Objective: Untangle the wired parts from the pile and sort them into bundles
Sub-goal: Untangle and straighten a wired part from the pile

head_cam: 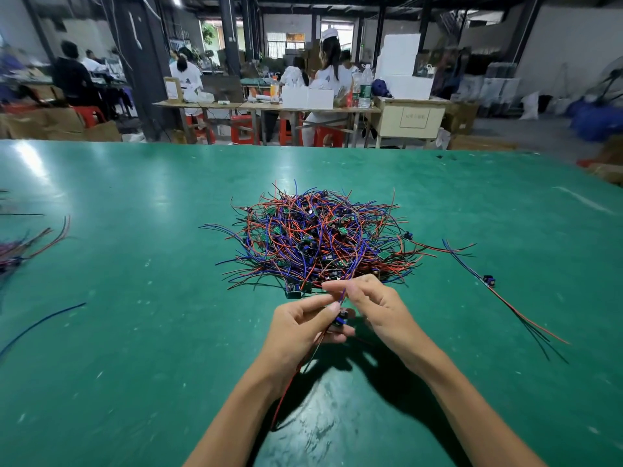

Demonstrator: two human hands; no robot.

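Observation:
A tangled pile (pixel 320 237) of small wired parts with red, blue and black leads lies in the middle of the green table (pixel 135 332). Just in front of it, my left hand (pixel 303 328) holds one wired part (pixel 342 320) by its small dark body, its red and black leads trailing down past my wrist. My right hand (pixel 374 305) pinches the blue lead of that part between thumb and fingers, the lead running up toward the pile's near edge.
One separated wired part (pixel 488 280) lies stretched out at the right. More wires (pixel 30 244) lie at the left edge, with a loose blue wire (pixel 40 323) below them. Beyond the table's far edge, people sit at wooden tables on red stools.

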